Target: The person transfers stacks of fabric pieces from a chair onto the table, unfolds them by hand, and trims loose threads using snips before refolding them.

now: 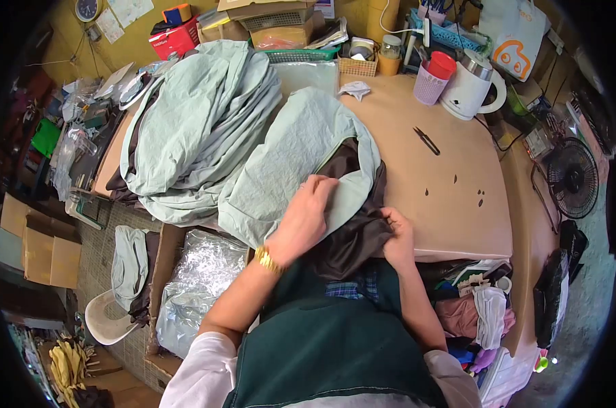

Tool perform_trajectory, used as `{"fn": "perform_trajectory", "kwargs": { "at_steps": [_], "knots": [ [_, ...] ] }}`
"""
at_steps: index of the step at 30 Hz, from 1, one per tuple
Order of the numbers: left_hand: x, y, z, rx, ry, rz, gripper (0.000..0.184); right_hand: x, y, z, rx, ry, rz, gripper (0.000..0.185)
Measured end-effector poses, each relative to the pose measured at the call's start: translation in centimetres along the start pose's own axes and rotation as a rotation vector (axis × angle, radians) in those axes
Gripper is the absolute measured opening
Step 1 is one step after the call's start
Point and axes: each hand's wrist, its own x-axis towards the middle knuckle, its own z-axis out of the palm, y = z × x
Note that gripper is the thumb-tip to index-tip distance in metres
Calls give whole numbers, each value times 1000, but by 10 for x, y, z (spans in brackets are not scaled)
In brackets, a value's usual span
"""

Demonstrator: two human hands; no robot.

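A pale grey-green garment (280, 156) with a dark brown lining (348, 238) lies at the front of the tan padded table (417, 136). My left hand (309, 211), with a gold watch at the wrist, pinches the pale cloth near the garment's opening. To its right, my right hand (397, 238) has its fingers closed on the edge of the dark lining, which droops over the table's front edge. A large heap of similar pale garments (192, 122) is piled to the left. Black thread snips (427, 140) lie on the table beyond my right hand.
A white kettle (465, 85) and a pink cup (431, 81) stand at the back right. Baskets and boxes line the back. Below left is a carton (165, 272) of clear plastic bags; a fan (572, 178) stands far right. Folded cloths (488, 316) lie below right.
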Motion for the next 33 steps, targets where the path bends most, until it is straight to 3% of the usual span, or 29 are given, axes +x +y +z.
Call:
{"fn": "perform_trajectory", "kwargs": {
  "at_steps": [2,4,6,7,8,10,11,12,14,16,17,19,20,22,24,25,26,29,31,32,33],
  "knots": [
    [-1,-50,19,135,-368,-116,41,1,-3,6,113,4,6,18],
    [12,-34,-5,-531,-621,-256,49,6,8,8,272,208,-101,17],
    [23,-12,-20,-1216,-788,-531,63,11,2,9,250,277,-9,17],
    [22,4,-8,-899,-441,-136,66,12,-2,10,230,342,86,18],
    [20,4,-2,-758,-355,17,63,11,-4,10,228,349,93,18],
    [13,5,9,-431,-118,267,56,19,-22,13,-310,-72,129,24],
    [15,-11,-1,-46,-349,50,47,20,-50,8,-221,-314,223,29],
    [18,-24,-13,342,-572,-174,40,21,-66,0,-224,-310,221,29],
    [54,0,-78,376,-203,-259,44,24,-90,-18,-537,-54,-91,29],
    [83,3,-120,362,170,79,44,21,-133,-9,-447,166,-264,31],
    [93,27,-129,252,158,155,41,17,-144,-4,-447,167,-265,31],
    [106,66,-121,161,91,308,39,13,-159,8,-736,185,-796,53],
    [103,80,-111,180,33,379,39,12,-159,20,-736,185,-802,53],
    [88,88,-82,30,-112,346,44,7,-158,45,-412,45,-915,82],
    [62,73,-57,-155,-228,129,36,2,-131,47,-598,4,-723,105],
    [40,48,-36,-228,-360,13,38,-2,-89,47,-673,-5,-414,104],
    [18,30,-23,-303,-497,-105,41,-2,-60,42,-618,-35,-357,99],
    [-17,38,-54,39,-661,-59,65,-7,-10,31,-595,-125,-277,49],
    [1,66,-109,26,-424,-150,38,-6,-10,33,-613,-122,-283,47],
    [5,89,-133,-187,-77,-185,25,-4,-11,33,-635,-111,-301,44],
    [4,94,-154,-63,335,193,16,-3,-12,33,-522,-93,-235,44]
  ]
}}
